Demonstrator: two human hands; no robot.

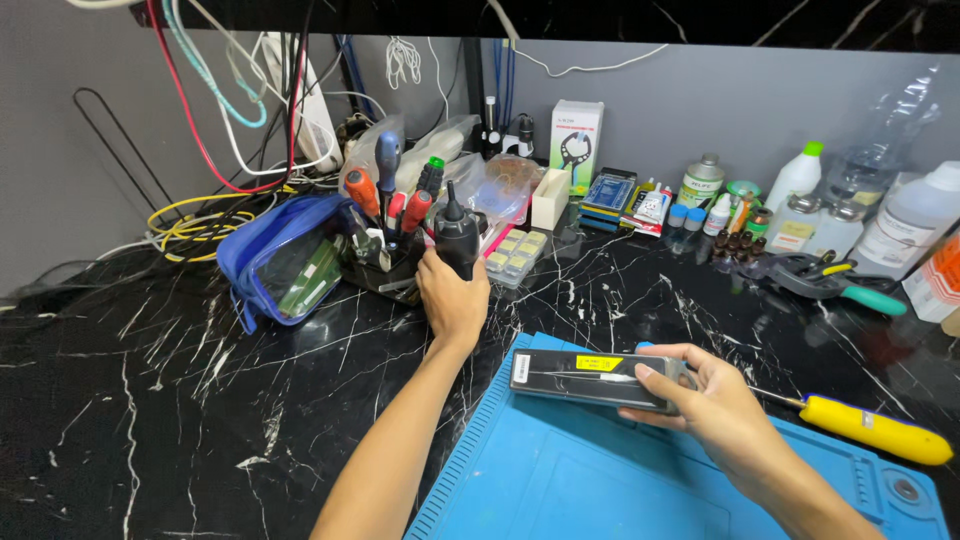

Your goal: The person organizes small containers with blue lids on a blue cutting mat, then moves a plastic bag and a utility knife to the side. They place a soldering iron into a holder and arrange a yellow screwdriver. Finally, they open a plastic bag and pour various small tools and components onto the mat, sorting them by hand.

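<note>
Black marble with white veins covers the worktop (150,400) I look down on, with a grey wall behind and a tangle of cables (230,110) hanging at the back left. My left hand (452,298) reaches forward and is wrapped around the black handle of a tool (457,238) that stands upright at the tool rack (385,265), among screwdrivers with red and blue handles (385,165). Just left of that rack lies a blue zip pouch (280,255). My right hand (705,395) grasps a flat grey battery pack (590,378) with a yellow label, holding it level just above the blue work mat (560,470) at the near edge. A yellow-handled screwdriver (870,427) lies to the right of that hand, partly on the mat. Further back I see a clear parts box (515,255), a small white box (550,198), and a row of bottles (800,200) along the wall. Green-handled pliers (830,282) rest near the bottles.
</note>
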